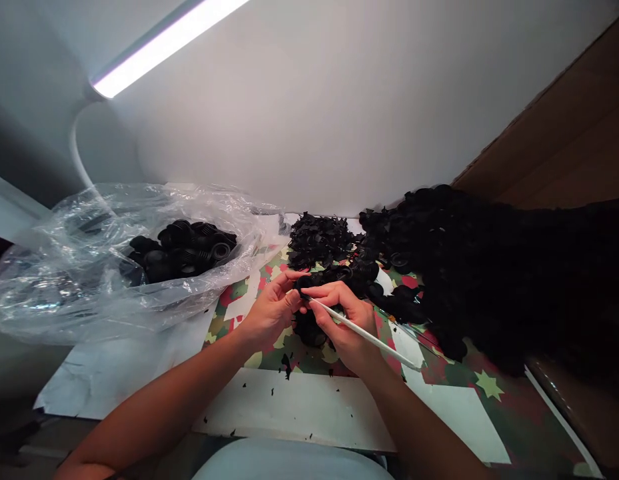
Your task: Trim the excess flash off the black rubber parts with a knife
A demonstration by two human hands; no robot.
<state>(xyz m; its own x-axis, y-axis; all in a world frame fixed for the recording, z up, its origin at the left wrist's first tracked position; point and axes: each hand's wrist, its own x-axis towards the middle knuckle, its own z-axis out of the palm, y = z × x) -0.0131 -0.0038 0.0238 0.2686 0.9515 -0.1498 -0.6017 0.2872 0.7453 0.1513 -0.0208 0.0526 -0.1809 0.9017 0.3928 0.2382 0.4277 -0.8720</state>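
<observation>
My left hand (270, 312) is closed, pinching a small round black rubber part (304, 283) between thumb and fingers. Held like a pen in my right hand (353, 325) is a slim white stick-like tool (376, 341). Its front end meets the black part, while its back end points down to the right. Whether that tip is a blade or a point is hidden by my fingers. Just below my hands lie more black rubber parts (312, 330) on the patterned cloth (269, 357).
A clear plastic bag (54, 267) at left holds ribbed black rubber parts (182, 250). Behind my hands is a heap of black scraps (322, 237). A large dark pile (469, 267) fills the right, beside cardboard (564, 133). A lamp (169, 50) shines above. Small black bits litter the white sheet (294, 403).
</observation>
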